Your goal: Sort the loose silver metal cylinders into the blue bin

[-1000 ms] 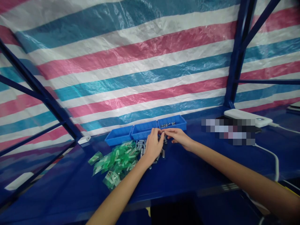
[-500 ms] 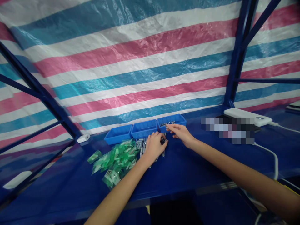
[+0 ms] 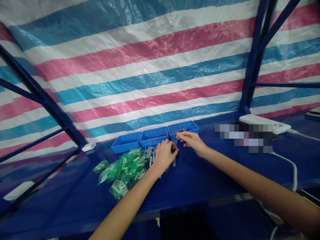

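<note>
My right fingers pinched a small piece near a blue tray. My left fingers curved over metal parts, grip unclear.

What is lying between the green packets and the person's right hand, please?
In the head view, between the green packets and the right hand are grey metal parts and the left hand, which partly covers them.

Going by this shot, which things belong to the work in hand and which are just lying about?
In the work:
metal parts by the left hand
small piece in the right hand's fingertips
right bin, holding metal bits
probably middle bin, left bin, green packets

Lying about, apparently:
white box
white cable
white plug
</note>
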Action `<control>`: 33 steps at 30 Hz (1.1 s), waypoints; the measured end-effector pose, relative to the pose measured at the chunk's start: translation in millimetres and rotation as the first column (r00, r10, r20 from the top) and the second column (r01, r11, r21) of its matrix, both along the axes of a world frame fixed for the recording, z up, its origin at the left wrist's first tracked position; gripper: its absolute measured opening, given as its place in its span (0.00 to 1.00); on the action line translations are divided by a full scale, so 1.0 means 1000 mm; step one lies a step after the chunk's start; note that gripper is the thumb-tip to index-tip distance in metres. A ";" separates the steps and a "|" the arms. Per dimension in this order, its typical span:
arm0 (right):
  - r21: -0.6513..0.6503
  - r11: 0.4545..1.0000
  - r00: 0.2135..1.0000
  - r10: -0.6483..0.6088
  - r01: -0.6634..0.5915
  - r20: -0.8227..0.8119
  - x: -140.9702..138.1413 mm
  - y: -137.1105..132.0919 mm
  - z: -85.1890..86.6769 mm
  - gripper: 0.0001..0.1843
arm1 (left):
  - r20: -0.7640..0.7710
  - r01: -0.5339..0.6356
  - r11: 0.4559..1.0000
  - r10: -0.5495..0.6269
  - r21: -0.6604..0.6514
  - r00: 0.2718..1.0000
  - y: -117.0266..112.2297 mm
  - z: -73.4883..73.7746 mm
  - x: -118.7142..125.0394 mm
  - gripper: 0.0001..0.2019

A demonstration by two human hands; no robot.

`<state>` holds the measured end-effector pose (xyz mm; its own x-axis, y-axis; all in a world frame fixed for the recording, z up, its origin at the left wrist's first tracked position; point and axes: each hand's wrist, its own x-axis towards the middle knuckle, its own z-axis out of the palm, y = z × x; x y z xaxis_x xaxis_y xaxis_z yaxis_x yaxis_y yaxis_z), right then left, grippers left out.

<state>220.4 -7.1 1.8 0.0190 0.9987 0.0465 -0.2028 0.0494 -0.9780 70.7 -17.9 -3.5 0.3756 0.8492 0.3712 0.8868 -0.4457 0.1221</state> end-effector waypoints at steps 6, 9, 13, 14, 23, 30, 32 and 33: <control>0.033 0.999 0.999 0.030 -0.031 0.025 0.000 0.000 -0.002 0.15 | 0.015 0.000 1.000 0.001 -0.025 1.000 -0.004 0.004 0.003 0.06; 0.071 0.997 0.999 -0.008 0.005 0.038 0.001 0.002 -0.003 0.14 | 0.027 0.002 1.000 -0.002 -0.024 1.000 -0.004 0.004 0.003 0.06; 0.129 0.987 0.990 -0.107 0.094 0.094 0.006 0.008 -0.004 0.15 | 0.045 0.017 1.000 -0.016 -0.024 0.999 -0.003 0.002 0.003 0.05; 0.136 0.985 0.987 -0.120 0.106 0.103 0.008 0.010 -0.004 0.15 | 0.051 0.023 0.999 -0.022 -0.028 0.998 -0.003 0.002 0.003 0.05; 0.228 0.969 0.990 0.067 -0.094 0.123 0.013 0.015 -0.008 0.17 | 0.209 0.101 0.994 -0.107 0.043 0.972 -0.001 0.003 0.002 0.06; 0.033 0.983 0.976 0.175 -0.180 0.127 0.005 0.010 -0.014 0.14 | 0.432 0.116 0.983 -0.167 0.143 0.886 0.001 0.006 0.001 0.08; -0.024 0.969 0.968 0.249 -0.248 0.043 0.003 0.007 -0.011 0.15 | 0.489 0.102 0.984 -0.161 0.146 0.857 0.000 0.007 0.001 0.08; -0.040 0.959 0.960 0.280 -0.280 -0.005 0.002 0.006 -0.010 0.14 | 0.515 0.094 0.985 -0.157 0.147 0.843 0.000 0.007 0.001 0.08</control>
